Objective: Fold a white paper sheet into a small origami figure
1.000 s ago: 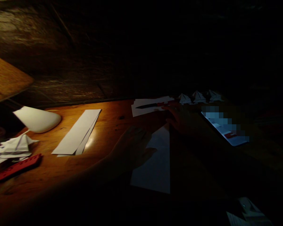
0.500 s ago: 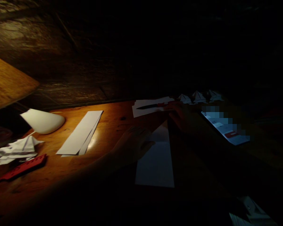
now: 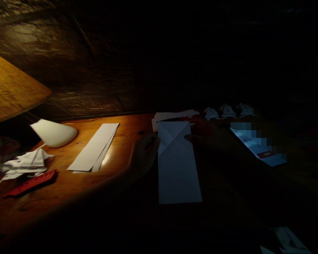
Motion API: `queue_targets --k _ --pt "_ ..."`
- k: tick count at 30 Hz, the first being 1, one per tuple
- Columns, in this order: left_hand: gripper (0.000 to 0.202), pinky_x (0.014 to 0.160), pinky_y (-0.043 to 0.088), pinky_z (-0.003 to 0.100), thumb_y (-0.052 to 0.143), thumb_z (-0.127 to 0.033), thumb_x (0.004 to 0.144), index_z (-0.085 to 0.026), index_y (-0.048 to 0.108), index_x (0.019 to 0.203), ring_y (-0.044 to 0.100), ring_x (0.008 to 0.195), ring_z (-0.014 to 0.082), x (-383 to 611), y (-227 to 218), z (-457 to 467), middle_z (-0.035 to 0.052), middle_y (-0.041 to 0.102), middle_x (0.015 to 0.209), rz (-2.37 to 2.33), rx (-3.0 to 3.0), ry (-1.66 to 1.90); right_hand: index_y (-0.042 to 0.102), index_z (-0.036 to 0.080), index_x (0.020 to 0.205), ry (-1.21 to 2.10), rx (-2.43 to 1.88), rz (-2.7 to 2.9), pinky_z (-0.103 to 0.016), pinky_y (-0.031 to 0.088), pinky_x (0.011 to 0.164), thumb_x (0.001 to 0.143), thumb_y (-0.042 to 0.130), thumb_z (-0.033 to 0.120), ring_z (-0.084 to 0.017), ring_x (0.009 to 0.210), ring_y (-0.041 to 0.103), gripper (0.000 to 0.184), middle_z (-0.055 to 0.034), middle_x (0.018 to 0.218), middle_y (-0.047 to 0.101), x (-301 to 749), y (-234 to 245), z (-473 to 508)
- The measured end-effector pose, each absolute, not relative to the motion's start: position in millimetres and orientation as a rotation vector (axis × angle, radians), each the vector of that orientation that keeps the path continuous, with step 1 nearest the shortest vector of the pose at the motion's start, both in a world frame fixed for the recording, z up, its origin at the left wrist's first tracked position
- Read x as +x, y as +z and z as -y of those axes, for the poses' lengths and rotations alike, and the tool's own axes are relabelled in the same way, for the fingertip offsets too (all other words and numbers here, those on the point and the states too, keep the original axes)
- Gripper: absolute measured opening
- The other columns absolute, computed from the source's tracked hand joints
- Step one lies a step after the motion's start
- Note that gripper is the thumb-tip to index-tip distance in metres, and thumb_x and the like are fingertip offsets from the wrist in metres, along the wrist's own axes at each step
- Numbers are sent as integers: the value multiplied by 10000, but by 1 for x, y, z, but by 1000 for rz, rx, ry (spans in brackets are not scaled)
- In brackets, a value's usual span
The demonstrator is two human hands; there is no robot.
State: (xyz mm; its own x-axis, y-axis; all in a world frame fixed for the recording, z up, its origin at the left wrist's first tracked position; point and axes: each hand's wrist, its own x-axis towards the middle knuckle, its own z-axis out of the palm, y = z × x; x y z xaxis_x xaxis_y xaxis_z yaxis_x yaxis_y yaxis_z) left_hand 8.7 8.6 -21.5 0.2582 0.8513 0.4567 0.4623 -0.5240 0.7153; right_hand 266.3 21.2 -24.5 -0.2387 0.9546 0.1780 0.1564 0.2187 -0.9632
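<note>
A white paper strip (image 3: 178, 176) lies lengthwise before me, diagonal creases showing near its far end. My left hand (image 3: 145, 151) pinches its left edge close to that end, fingers curled. At the opposite edge, the thumb of my right hand (image 3: 197, 138) rests on the paper; deep shadow hides most of its fingers. Just beyond the strip is a knife with a red handle (image 3: 187, 116), largely covered, on more cut paper (image 3: 169, 115).
To the left are a stack of paper strips (image 3: 94, 148), a lamp base (image 3: 55, 133), crumpled folded paper (image 3: 29, 162) and a red notched object (image 3: 31, 184). Several folded paper shapes (image 3: 228, 111) stand at the back right, near a lit phone (image 3: 254, 146). Paper (image 3: 291, 240) shows at bottom right.
The strip's far end has been opened out, baring its creases. My left hand has moved off the paper's face to its left edge, and my right hand has come back to the right edge.
</note>
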Motion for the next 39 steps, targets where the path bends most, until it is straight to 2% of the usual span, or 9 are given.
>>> queue_targets --k 3,5,9,15,21,25,30,35,39 --pt "136 582 482 216 527 -275 964 -182 569 874 638 667 121 12 -20 -5 -7 672 754 -1130 1959 1216 730 213 1074 1198 -1178 1696 -462 626 886 870 746 277 -278 1013 768 214 -94 1148 796 264 -12 -15" --pt "131 622 528 233 609 -302 924 -180 582 965 681 715 137 13 -21 -3 9 718 826 -1009 1798 1194 762 232 1068 1121 -1186 1787 -430 642 829 866 743 231 -277 984 776 202 -76 1120 808 262 -2 -8" --pt "340 685 600 289 725 -348 841 -162 601 1097 745 807 189 15 -25 -1 74 778 969 -926 1583 1110 782 262 1088 1063 -1080 1919 -388 649 796 868 734 210 -254 977 780 231 -47 1121 810 258 4 0" --pt "250 589 583 286 721 -390 849 -149 696 910 732 750 208 13 -30 -4 70 771 831 -1078 1616 1013 796 276 1074 945 -1039 1932 -410 641 861 874 741 264 -250 988 777 207 -26 1129 811 255 -16 -2" --pt "268 591 571 278 718 -394 842 -138 709 919 730 743 199 14 -31 -8 77 774 857 -1121 1583 1043 804 273 1047 764 -1117 2000 -403 635 809 887 749 333 -262 936 773 179 -33 1074 819 254 -11 1" --pt "294 593 574 287 754 -411 811 -138 725 917 733 735 205 15 -33 -10 83 782 853 -1104 1508 1062 801 282 1046 655 -1191 2014 -400 629 739 861 750 285 -269 880 765 192 -39 1054 819 254 -3 3" --pt "269 648 584 287 787 -377 788 -146 751 919 745 780 201 16 -33 -9 76 795 890 -1083 1380 1067 768 265 1019 742 -1196 1915 -388 618 688 860 729 333 -262 852 749 177 -45 992 808 256 -12 1" --pt "234 556 532 243 749 -373 820 -141 725 849 702 687 168 15 -34 -9 55 759 802 -1107 1452 1057 731 266 838 835 -1133 1918 -361 602 636 845 766 390 -233 763 724 129 -31 868 778 251 -16 5" --pt "241 496 475 215 743 -381 819 -145 697 819 663 633 147 15 -34 -9 43 723 733 -1126 1534 1051 734 267 887 933 -1083 1894 -343 589 602 853 754 431 -227 760 729 169 -29 885 779 247 -12 9"
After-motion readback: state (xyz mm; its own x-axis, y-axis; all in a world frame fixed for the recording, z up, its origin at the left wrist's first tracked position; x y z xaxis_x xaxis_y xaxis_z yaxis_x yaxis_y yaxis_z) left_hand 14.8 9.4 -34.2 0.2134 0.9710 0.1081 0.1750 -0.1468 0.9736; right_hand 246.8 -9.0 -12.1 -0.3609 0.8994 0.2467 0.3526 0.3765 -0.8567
